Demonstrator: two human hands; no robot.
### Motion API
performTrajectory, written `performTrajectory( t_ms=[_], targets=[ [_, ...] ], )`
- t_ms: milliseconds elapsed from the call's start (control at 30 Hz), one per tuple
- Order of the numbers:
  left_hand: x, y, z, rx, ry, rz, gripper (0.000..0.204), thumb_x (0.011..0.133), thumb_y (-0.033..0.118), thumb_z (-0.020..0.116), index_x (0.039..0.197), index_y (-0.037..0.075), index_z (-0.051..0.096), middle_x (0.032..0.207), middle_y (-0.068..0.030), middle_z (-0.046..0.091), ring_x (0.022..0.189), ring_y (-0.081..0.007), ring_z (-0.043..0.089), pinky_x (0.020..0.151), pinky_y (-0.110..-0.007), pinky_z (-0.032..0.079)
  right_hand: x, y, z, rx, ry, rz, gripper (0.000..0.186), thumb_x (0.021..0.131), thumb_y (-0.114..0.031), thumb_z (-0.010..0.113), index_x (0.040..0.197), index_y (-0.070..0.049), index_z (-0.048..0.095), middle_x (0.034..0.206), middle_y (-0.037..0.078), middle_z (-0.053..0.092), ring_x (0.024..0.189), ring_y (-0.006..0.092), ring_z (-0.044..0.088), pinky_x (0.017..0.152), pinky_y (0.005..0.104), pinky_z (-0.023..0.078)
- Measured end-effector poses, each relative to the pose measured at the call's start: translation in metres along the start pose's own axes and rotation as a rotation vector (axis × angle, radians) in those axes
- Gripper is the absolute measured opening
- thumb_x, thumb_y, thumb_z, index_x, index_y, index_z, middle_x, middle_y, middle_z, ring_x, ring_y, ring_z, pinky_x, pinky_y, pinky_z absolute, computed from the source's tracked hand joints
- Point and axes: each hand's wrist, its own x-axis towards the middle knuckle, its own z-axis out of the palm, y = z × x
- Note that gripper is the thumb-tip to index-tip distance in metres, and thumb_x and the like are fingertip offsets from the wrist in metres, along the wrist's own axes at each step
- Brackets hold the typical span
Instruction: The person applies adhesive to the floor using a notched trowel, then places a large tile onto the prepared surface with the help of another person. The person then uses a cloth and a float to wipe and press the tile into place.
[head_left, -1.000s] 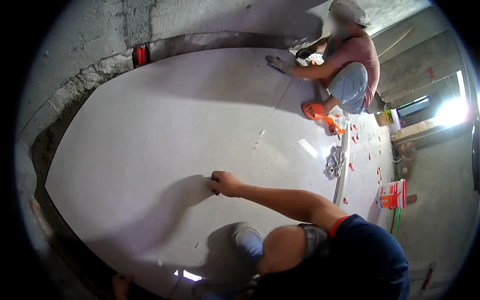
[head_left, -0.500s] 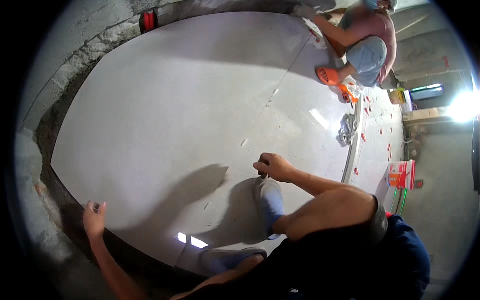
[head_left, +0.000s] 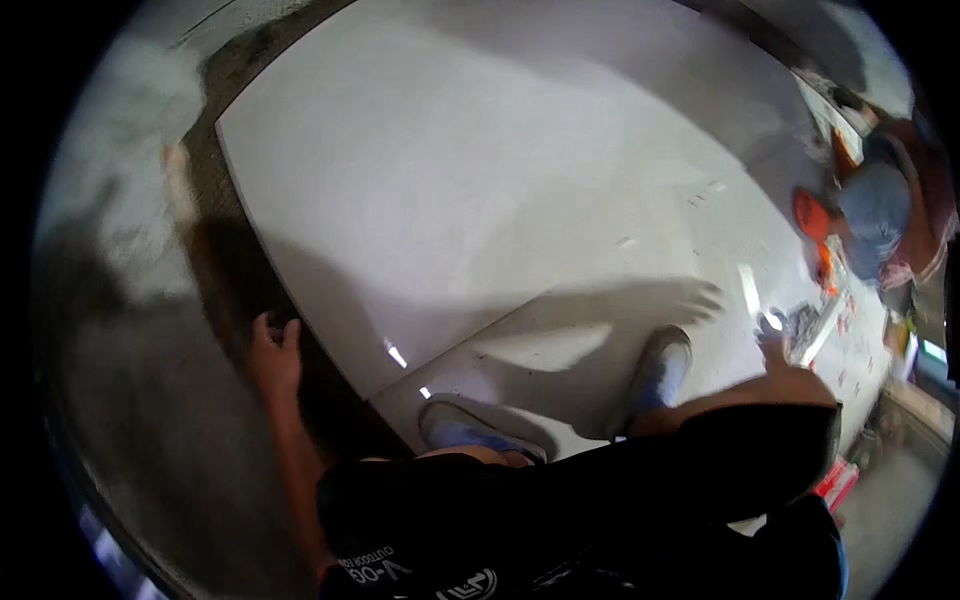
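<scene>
Below me lies a large pale floor tile (head_left: 450, 190), with a seam running from its near left corner. My left hand (head_left: 276, 350) is held beside the tile's left edge, above a dark gap (head_left: 325, 385). Its thumb and fingers are apart and I see nothing held in them. My right hand (head_left: 773, 345) is out past my right knee, near a crumpled grey bundle (head_left: 802, 326). Motion smears it, but its shadow (head_left: 695, 297) on the tile shows spread fingers. My shoes (head_left: 470, 428) rest on the tiled floor.
Rough grey concrete (head_left: 130, 350) lies along the left. At the far right another person (head_left: 880, 210) squats, wearing an orange slipper (head_left: 811, 214). A pale strip (head_left: 822, 330) stands beside the grey bundle, and a red and white bucket (head_left: 837, 485) is near my right leg.
The view has swung left and down, so the other person now sits at the right rim. My right hand has moved from beside my shoe out past the knee, and its fingers have spread.
</scene>
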Motion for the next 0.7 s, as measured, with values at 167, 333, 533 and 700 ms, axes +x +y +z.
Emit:
performTrajectory(
  t_ms=[167,333,533,700],
  targets=[
    [-0.111,-0.014,0.017,-0.233,0.104,-0.156,0.046,0.089,0.024,0.069,0.127,0.003,0.054,0.102,-0.0156,0.067,0.093,-0.0270,0.064,0.083,-0.039,0.050,0.040,0.016,-0.032,-0.029,-0.041,0.061,0.031,0.094,-0.025,0.057,0.123,-0.013,0.052,0.086,0.003,0.063,0.066,0.0147,0.058,0.052,0.0351,0.046],
    [-0.217,0.021,0.068,-0.463,-0.272,-0.256,0.045,0.087,0.022,0.071,0.124,0.001,0.055,0.098,-0.0108,0.065,0.088,-0.0197,0.063,0.077,-0.034,0.052,0.069,0.033,-0.028,-0.078,-0.115,0.148,0.032,0.094,-0.026,0.057,0.122,-0.012,0.053,0.089,0.004,0.063,0.070,0.0159,0.059,0.056,0.0354,0.047],
    [-0.257,0.106,0.046,-0.919,-0.910,-0.294,0.047,0.090,0.026,0.069,0.126,0.003,0.053,0.103,-0.0092,0.062,0.094,-0.0161,0.060,0.082,-0.031,0.049,0.112,0.040,-0.049,-0.067,-0.163,0.185,0.032,0.094,-0.027,0.056,0.122,-0.011,0.054,0.093,0.004,0.063,0.075,0.0173,0.060,0.061,0.0357,0.048],
    [-0.260,0.121,0.075,-0.790,-1.034,-0.118,0.046,0.093,0.031,0.064,0.126,0.001,0.052,0.102,-0.0096,0.062,0.091,-0.0147,0.059,0.081,-0.031,0.049,0.116,0.049,-0.033,-0.045,-0.228,0.204,0.033,0.095,-0.028,0.056,0.122,-0.010,0.055,0.096,0.005,0.063,0.079,0.0184,0.061,0.064,0.0360,0.049]
  ],
)
